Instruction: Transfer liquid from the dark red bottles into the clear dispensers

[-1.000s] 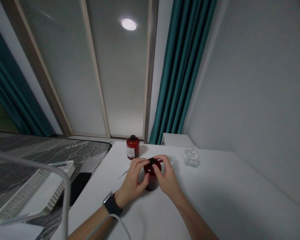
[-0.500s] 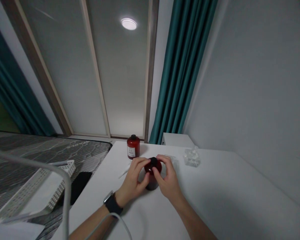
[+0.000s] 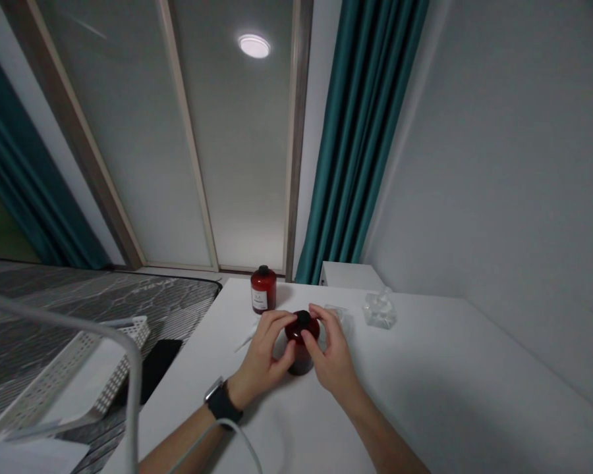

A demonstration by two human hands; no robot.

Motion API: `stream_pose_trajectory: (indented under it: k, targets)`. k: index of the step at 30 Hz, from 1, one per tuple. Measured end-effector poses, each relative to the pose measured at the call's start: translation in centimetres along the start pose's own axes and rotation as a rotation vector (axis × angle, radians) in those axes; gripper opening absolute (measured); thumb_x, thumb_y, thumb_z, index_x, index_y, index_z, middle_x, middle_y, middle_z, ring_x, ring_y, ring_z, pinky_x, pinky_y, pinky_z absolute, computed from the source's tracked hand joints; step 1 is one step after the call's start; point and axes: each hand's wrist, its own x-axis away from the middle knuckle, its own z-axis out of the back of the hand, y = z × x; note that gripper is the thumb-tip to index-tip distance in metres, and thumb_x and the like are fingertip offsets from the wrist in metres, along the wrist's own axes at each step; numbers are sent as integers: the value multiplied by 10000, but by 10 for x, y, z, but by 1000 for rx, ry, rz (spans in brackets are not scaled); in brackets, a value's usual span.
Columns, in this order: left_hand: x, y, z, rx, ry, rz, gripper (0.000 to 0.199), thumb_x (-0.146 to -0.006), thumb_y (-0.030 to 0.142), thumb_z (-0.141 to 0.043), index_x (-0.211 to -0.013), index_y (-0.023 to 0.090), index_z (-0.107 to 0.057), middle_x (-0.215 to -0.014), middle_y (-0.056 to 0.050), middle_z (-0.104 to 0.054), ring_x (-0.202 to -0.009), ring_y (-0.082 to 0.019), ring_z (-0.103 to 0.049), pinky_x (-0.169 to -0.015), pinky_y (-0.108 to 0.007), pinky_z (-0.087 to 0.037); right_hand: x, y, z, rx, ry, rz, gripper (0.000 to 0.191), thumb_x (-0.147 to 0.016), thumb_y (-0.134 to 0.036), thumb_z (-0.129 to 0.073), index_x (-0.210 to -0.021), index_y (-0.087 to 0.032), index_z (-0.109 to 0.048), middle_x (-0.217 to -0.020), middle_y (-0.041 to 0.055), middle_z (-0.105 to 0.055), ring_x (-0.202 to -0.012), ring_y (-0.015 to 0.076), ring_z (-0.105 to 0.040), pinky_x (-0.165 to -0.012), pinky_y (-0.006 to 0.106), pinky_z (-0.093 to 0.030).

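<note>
A dark red bottle with a black cap stands upright on the white table before me. My left hand grips it from the left, its fingers near the cap and thumb against the body. On the other side my right hand has its thumb and fingers at the bottle's shoulder, close to the cap. Behind them a second red bottle with a white label and black cap stands near the far edge. A thin white piece lies left of my left hand, partly hidden by it.
Clear crumpled plastic lies at the back right, and another clear piece sits behind my right hand. A white perforated basket stands at the left beside a black flat object. A pale cable crosses the lower left.
</note>
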Motion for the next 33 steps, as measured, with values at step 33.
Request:
stream_pose_trajectory:
  k: [33]
  targets:
    - [-67,-3,25,154,-373,202,123,-907,296,-657,-991,222,-708,-900,-19,-518,-856,-196,-554,-765,-325,-465,4,14,11,-207,-174,-162,766,-796,-155,-702,-1467,-322,-374,-1445,86,-554,-1352,251,-513,-1172,549,-339]
